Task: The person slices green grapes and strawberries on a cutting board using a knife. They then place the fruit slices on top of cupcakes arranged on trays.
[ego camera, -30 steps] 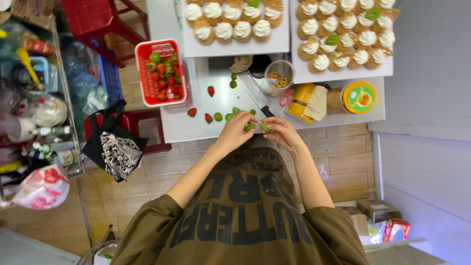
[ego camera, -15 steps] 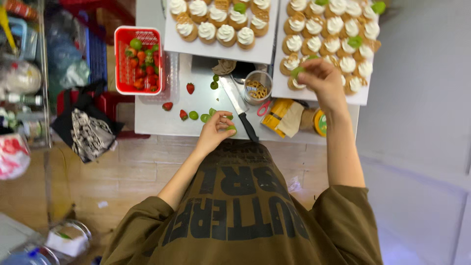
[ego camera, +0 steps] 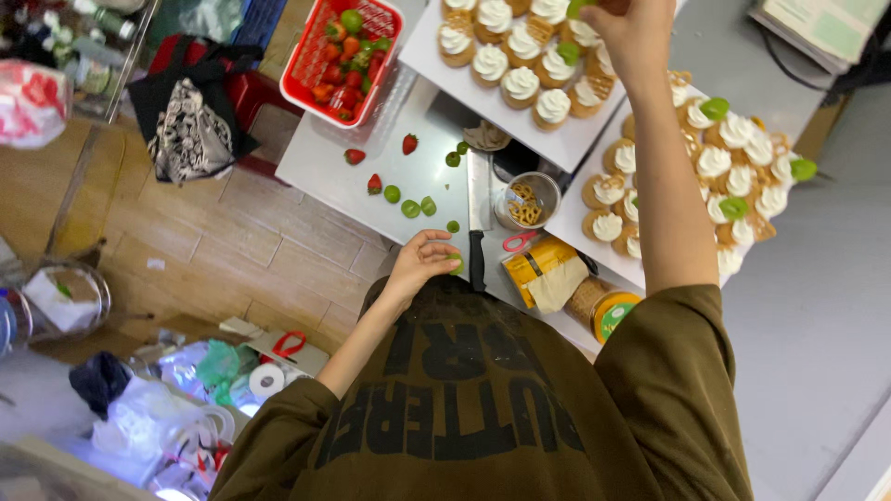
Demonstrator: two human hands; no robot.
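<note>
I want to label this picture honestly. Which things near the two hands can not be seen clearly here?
- Right hand, head view: its fingertips and the green piece they hold are cut off by the top edge.
- Left hand: its fingers cover most of a green slice, so its shape is unclear.
- Small cup: its pale contents are too small to identify.
- Orange-lidded jar: partly hidden by the sleeve.
</note>
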